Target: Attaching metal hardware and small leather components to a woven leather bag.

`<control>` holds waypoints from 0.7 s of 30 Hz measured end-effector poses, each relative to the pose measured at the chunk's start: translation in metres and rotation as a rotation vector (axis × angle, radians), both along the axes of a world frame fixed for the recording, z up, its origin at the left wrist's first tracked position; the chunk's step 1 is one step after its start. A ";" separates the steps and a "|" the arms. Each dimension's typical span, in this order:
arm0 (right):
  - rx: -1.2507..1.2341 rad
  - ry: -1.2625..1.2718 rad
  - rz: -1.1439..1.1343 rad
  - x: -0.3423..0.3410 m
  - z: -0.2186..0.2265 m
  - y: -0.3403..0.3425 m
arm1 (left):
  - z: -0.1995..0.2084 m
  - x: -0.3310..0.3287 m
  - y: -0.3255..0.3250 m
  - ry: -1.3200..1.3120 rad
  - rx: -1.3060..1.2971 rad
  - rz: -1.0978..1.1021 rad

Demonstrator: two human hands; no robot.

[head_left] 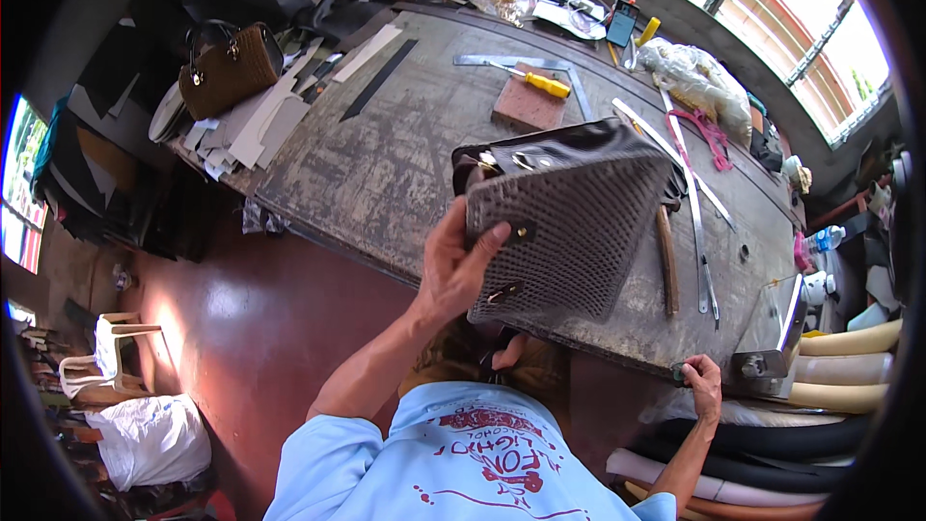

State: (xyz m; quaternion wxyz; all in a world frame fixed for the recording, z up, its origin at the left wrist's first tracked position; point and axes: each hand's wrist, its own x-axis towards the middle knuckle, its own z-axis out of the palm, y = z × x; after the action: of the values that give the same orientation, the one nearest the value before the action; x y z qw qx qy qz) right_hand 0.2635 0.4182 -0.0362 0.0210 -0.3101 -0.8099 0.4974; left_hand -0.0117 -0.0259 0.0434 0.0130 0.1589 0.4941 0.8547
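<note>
- The left hand (461, 265) grips the left edge of a grey woven bag panel (569, 232) at frame centre, thumb pressed on its face, holding it tilted over the bench (386, 174).
- The right hand (702, 384), lower right, is curled at the bench's near edge, seemingly around a small dark knob.
- Bare bench surface lies left of the panel; a yellow-handled screwdriver (536, 81) lies behind it.

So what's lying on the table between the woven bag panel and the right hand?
In the head view, a wooden-handled tool and long metal rulers lie between the woven bag panel and the right hand.
</note>
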 end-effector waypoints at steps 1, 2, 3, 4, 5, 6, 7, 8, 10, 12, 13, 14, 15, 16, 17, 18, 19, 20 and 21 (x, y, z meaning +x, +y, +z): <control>0.000 -0.006 0.004 -0.001 0.003 -0.004 | -0.002 0.006 0.000 0.018 -0.001 -0.005; 0.003 -0.017 0.002 0.000 0.005 -0.006 | -0.007 0.011 0.003 0.207 -0.111 0.027; 0.004 -0.008 -0.010 -0.001 0.006 -0.008 | -0.011 0.012 0.005 0.395 -0.220 0.060; 0.014 -0.004 0.000 -0.001 0.006 -0.008 | -0.008 0.014 0.009 0.399 -0.215 0.046; 0.023 -0.004 0.011 0.000 0.007 -0.009 | -0.004 0.017 0.013 0.398 -0.249 0.021; 0.024 -0.007 -0.002 0.000 0.009 -0.011 | -0.003 0.019 0.016 0.395 -0.284 -0.005; 0.036 -0.015 0.012 -0.004 0.010 -0.012 | -0.011 0.016 0.017 0.386 -0.340 -0.046; 0.048 -0.024 0.028 -0.006 0.011 -0.012 | -0.018 0.016 0.017 0.383 -0.339 -0.053; 0.035 -0.041 0.007 -0.008 0.009 -0.012 | -0.024 0.017 0.016 0.402 -0.349 -0.100; 0.072 -0.021 0.021 -0.011 0.008 -0.012 | -0.022 0.021 0.018 0.263 -0.228 -0.058; 0.069 -0.023 0.018 -0.011 0.008 -0.012 | -0.019 0.022 0.019 0.129 -0.101 -0.009; 0.056 -0.022 0.010 -0.011 0.009 -0.012 | -0.016 0.020 0.014 0.127 -0.105 -0.011; 0.043 -0.019 0.003 -0.011 0.010 -0.013 | -0.012 0.014 0.005 0.054 0.019 -0.075; 0.030 -0.018 -0.002 -0.011 0.010 -0.014 | -0.008 0.011 0.000 -0.021 0.142 -0.136; 0.028 -0.019 -0.001 -0.010 0.010 -0.015 | -0.003 0.009 0.001 -0.273 0.177 -0.064; 0.031 -0.021 -0.005 -0.010 0.011 -0.016 | 0.005 0.005 0.000 -0.273 0.175 -0.063; 0.036 -0.022 -0.009 -0.011 0.011 -0.016 | 0.016 -0.001 -0.001 -0.300 0.011 -0.105; 0.035 -0.021 -0.006 -0.012 0.010 -0.015 | 0.024 -0.003 -0.002 -0.326 -0.153 -0.146; 0.027 -0.026 -0.006 -0.012 0.010 -0.014 | 0.028 -0.003 -0.001 -0.269 -0.190 -0.100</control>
State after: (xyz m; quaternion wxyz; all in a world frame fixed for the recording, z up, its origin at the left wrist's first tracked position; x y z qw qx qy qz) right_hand 0.2516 0.4038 -0.0265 0.0163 -0.3186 -0.8158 0.4823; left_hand -0.0143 -0.0269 0.0712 0.1367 0.0654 0.5577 0.8161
